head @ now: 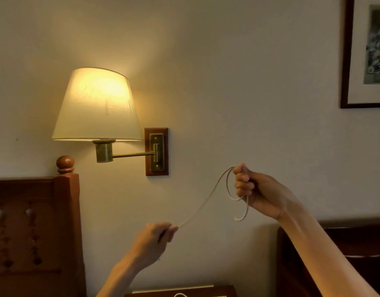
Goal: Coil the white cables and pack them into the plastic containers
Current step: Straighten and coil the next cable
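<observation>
A thin white cable stretches through the air between both my hands, in front of the wall. My right hand is raised and grips a couple of loops of the cable, which hang below its curled fingers. Lower and to the left, my left hand pinches the free run of the same cable between thumb and fingers. A bit of another white cable shows at the bottom edge on the nightstand. No plastic container is in view.
A lit wall lamp on a brass arm hangs at left centre. A carved wooden headboard stands at the left, another dark headboard at the right. A wooden nightstand top lies below. A framed picture hangs upper right.
</observation>
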Demonstrator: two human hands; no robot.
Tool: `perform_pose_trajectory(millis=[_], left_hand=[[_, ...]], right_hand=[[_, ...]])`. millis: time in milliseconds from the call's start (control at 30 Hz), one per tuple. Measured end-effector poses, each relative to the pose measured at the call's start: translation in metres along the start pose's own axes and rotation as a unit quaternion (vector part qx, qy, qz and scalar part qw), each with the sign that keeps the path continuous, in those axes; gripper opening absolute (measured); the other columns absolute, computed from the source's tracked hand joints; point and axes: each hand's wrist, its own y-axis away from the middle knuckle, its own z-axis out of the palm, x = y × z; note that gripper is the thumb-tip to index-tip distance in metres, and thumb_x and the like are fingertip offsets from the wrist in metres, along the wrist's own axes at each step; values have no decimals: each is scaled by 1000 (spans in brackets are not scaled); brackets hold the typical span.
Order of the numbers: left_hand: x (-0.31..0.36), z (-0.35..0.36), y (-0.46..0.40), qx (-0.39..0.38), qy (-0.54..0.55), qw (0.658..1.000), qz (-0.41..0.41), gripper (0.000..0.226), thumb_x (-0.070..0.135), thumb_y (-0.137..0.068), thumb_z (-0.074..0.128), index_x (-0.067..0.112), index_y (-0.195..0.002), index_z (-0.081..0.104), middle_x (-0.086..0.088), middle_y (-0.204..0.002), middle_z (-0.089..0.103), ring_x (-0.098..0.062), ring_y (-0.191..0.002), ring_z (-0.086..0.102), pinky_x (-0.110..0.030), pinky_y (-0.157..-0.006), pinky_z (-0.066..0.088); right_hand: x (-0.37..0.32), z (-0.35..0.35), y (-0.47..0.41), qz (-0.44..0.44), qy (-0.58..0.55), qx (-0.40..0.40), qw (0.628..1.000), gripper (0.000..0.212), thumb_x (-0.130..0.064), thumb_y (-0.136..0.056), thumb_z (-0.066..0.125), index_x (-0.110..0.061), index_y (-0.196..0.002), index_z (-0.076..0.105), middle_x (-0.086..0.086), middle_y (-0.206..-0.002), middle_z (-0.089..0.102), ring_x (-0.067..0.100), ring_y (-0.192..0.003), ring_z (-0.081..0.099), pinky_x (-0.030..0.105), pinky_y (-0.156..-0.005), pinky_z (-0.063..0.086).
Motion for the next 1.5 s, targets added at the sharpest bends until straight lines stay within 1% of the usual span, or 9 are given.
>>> perform_pose_trajectory(millis=[100, 167, 500, 833, 967, 1200, 1333, 1400, 1500], left_hand=[[58, -18, -17, -166, -69, 981, 79, 46, 49, -98, 41, 23, -61, 46, 11, -53, 45, -8, -49, 43, -26, -53, 35], [91, -32, -27, -184, -40, 974, 126, 40, 39, -100, 45, 24, -64, 49, 8, -54, 45, -9, -49, 44, -17, -54, 35], [108, -60, -44, 13, -5, 977, 213, 30, 37, -99, 45, 26, -73, 54, 12, -56, 46, -12, -51, 48, -16, -50, 35], [59, -54, -36, 66, 11, 985, 161, 36, 50, -96, 43, 23, -73, 53, 12, -57, 48, -9, -49, 47, -17, -50, 35], [10, -62, -15, 78, 13, 990, 116, 48, 55, -96, 39, 16, -73, 53, 5, -60, 52, -12, -51, 48, -34, -50, 40], [-34, -58, 11, 133, -93, 986, -25, 28, 19, -99, 49, 39, -79, 49, 16, -66, 56, -4, -55, 53, -15, -53, 41], [17, -32, 19, -155, -264, 937, -166, 25, 35, -99, 46, 31, -109, 68, 5, -105, 71, -13, -91, 66, -33, -83, 55], [63, -32, 21, -295, -216, 929, -59, 28, 37, -99, 47, 25, -107, 70, 7, -103, 72, -7, -85, 66, -30, -82, 54], [110, -51, 14, -292, -97, 949, 64, 27, 34, -99, 48, 21, -85, 67, 6, -77, 67, 1, -61, 56, -20, -67, 48]], right_hand=[[20, 8, -11, -50, 133, 64, 988, 26, -19, -102, 42, -7, -83, 55, 5, -67, 58, 13, -54, 56, 21, -53, 50], [35, 12, -15, -65, 200, 76, 975, 25, -17, -103, 43, -5, -87, 57, 11, -71, 66, 19, -59, 63, 25, -57, 54], [63, 34, 0, -31, 400, -7, 916, 34, -21, -105, 36, -7, -86, 60, 6, -58, 61, 18, -46, 53, 26, -52, 45], [59, 32, 11, 82, 142, -43, 986, 36, -24, -103, 33, -15, -74, 52, -8, -52, 22, 7, -43, 17, 21, -42, 18], [44, 14, 16, 88, 5, -47, 995, 28, -23, -97, 39, -16, -73, 51, -10, -53, 21, 7, -45, 11, 20, -41, 18], [44, 5, 11, 85, -81, -64, 991, 25, -25, -100, 38, -15, -80, 49, -8, -52, 33, 5, -42, 22, 19, -43, 27], [53, 23, 3, 37, 38, -3, 999, 29, -25, -103, 36, -14, -79, 49, -4, -56, 39, 8, -44, 38, 20, -45, 34], [61, 31, -1, 0, 135, 31, 990, 32, -26, -105, 35, -11, -82, 51, 2, -60, 48, 13, -49, 48, 23, -51, 41], [73, 38, -1, -23, 238, 31, 970, 32, -24, -105, 36, -7, -85, 53, 9, -64, 62, 20, -55, 62, 27, -56, 51]])
